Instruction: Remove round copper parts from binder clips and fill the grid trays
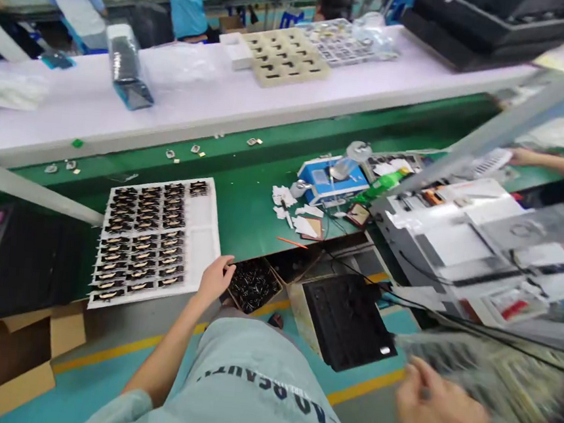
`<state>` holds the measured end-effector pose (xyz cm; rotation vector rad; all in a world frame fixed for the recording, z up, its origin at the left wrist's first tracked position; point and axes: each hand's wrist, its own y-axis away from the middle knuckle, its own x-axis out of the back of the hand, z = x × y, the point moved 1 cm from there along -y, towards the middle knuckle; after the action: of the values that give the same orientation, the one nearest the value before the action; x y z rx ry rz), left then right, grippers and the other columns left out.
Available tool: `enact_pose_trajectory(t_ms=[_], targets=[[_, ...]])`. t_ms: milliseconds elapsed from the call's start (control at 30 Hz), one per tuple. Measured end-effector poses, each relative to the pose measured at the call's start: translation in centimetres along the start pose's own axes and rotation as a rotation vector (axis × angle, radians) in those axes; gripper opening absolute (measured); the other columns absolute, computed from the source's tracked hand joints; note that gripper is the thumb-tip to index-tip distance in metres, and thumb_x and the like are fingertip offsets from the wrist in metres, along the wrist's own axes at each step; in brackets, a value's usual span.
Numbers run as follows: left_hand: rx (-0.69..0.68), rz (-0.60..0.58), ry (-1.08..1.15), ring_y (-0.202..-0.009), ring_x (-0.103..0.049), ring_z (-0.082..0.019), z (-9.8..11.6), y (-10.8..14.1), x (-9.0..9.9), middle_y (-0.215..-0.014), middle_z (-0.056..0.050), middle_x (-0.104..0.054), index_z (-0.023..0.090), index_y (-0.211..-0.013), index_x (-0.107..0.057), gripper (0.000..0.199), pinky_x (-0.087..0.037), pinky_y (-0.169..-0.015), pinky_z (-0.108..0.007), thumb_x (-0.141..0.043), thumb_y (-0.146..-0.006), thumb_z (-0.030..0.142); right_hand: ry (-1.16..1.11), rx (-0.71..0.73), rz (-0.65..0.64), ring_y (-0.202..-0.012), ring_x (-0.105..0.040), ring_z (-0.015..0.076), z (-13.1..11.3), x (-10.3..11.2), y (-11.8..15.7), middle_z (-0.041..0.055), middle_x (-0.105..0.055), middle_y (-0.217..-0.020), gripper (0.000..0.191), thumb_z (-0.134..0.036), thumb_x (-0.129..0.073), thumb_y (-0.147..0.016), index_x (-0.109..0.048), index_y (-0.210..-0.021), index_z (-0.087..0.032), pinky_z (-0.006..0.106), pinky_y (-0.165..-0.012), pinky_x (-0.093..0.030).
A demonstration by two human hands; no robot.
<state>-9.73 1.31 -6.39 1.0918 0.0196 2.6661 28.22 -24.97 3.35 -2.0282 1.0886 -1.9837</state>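
Observation:
My left hand (215, 278) rests at the front edge of the green table (248, 228), its fingers loosely extended and holding nothing. Beside it lies a white tray (201, 227) with rows of small black parts (143, 262); the right column is mostly bare. Under the table edge, close to that hand, a box (279, 290) is filled with small black pieces (253, 285). At the lower right my right hand (442, 413), somewhat blurred, has its fingers closed at the edge of a clear plastic tray (467, 353) with moulded pockets.
A black foam-topped box (351, 319) stands on the floor, an opened cardboard box (27, 354) at left. A blue device (331, 179) and paper scraps sit on the table. Behind runs a white conveyor (188, 91) with a beige tray (285, 57). Another person's arm (553, 163) reaches in at right.

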Motion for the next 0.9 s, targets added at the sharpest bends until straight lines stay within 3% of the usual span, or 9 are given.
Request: enact_pose_trajectory(t_ms=[100,200,267,367,500,600,667,833,900], targets=[[0.042,0.113,-0.048,-0.092,-0.068,-0.024,-5.7,-2.0,4.3,-0.117,-0.012,-0.071,0.018,-0.119,-0.065,0.033,-0.053,-0.085,-0.037,-0.048,-0.093,0.030,-0.217,0.280,-0.173,-0.071,-0.048,0.0227,-14.2,-3.1,-1.3,0.0065,-0.057,-0.071,0.019,-0.029,-0.054,-0.098,-0.070,-0.099,-0.019,0.036,-0.067,-0.037],[0.064,0.204,-0.117,-0.095,-0.067,-0.027,-10.8,-4.3,7.3,-0.117,-0.013,-0.070,0.018,-0.120,-0.065,0.035,-0.051,-0.087,-0.039,-0.047,-0.094,0.032,-0.357,0.492,-0.361,-0.075,-0.048,0.0210,-22.4,-10.2,-1.6,0.0058,-0.058,-0.076,0.023,-0.018,-0.049,-0.099,-0.071,-0.105,-0.019,0.034,-0.069,-0.037],[0.037,0.221,-0.174,-0.103,-0.065,-0.029,-12.5,-6.8,8.9,-0.120,-0.014,-0.068,0.017,-0.122,-0.064,0.035,-0.049,-0.092,-0.040,-0.046,-0.095,0.030,-0.355,0.608,-0.450,-0.076,-0.048,0.0208,-25.0,-15.6,-1.5,0.0066,-0.059,-0.078,0.028,-0.012,-0.048,-0.097,-0.074,-0.104,-0.019,0.034,-0.069,-0.036],[-0.108,0.184,-0.292,-0.120,-0.056,-0.032,-12.9,-12.6,11.3,-0.130,-0.017,-0.062,0.017,-0.125,-0.063,0.037,-0.043,-0.100,-0.043,-0.046,-0.094,0.023,-0.294,0.728,-0.643,-0.085,-0.052,0.0221,-26.8,-22.3,-1.3,0.0092,-0.065,-0.088,0.031,-0.008,-0.051,-0.094,-0.076,-0.108,-0.021,0.035,-0.074,-0.038],[-0.252,0.088,-0.471,-0.131,-0.043,-0.037,-12.6,-21.4,13.1,-0.142,-0.021,-0.051,0.013,-0.128,-0.062,0.041,-0.034,-0.105,-0.050,-0.049,-0.089,0.017,-0.179,0.743,-0.847,-0.100,-0.055,0.0246,-28.1,-26.0,-1.0,0.0109,-0.071,-0.111,0.037,-0.009,-0.050,-0.094,-0.073,-0.120,-0.023,0.036,-0.084,-0.042],[-0.269,-0.005,-0.544,-0.126,-0.045,-0.037,-13.0,-25.9,13.3,-0.133,-0.024,-0.055,0.010,-0.121,-0.066,0.039,-0.031,-0.104,-0.050,-0.050,-0.086,0.013,-0.152,0.627,-0.903,-0.113,-0.055,0.0260,-28.6,-26.2,-0.3,0.0106,-0.066,-0.129,0.043,-0.009,-0.046,-0.094,-0.069,-0.128,-0.023,0.037,-0.093,-0.044],[-0.293,-0.038,-0.558,-0.121,-0.048,-0.037,-13.3,-27.7,13.3,-0.126,-0.025,-0.058,0.007,-0.114,-0.069,0.035,-0.031,-0.102,-0.051,-0.050,-0.085,0.013,-0.219,0.447,-0.902,-0.119,-0.054,0.0266,-28.6,-26.1,0.5,0.0112,-0.063,-0.134,0.044,-0.011,-0.044,-0.094,-0.066,-0.131,-0.021,0.039,-0.101,-0.043],[-0.318,-0.070,-0.600,-0.120,-0.048,-0.039,-13.6,-29.9,13.0,-0.119,-0.026,-0.059,0.005,-0.103,-0.072,0.028,-0.031,-0.102,-0.050,-0.057,-0.084,0.019,-0.567,-0.446,-0.915,-0.117,-0.059,0.0277,-28.3,-27.4,2.0,0.0162,-0.065,-0.127,0.044,-0.020,-0.054,-0.086,-0.061,-0.129,-0.016,0.041,-0.100,-0.048],[-0.301,-0.055,-0.608,-0.119,-0.049,-0.039,-13.4,-30.0,12.9,-0.118,-0.027,-0.059,0.005,-0.101,-0.073,0.028,-0.033,-0.102,-0.050,-0.056,-0.084,0.020,-0.688,-0.626,-0.985,-0.106,-0.065,0.0245,-28.5,-28.5,1.9,0.0139,-0.069,-0.118,0.041,-0.023,-0.055,-0.084,-0.060,-0.125,-0.017,0.036,-0.086,-0.055]])
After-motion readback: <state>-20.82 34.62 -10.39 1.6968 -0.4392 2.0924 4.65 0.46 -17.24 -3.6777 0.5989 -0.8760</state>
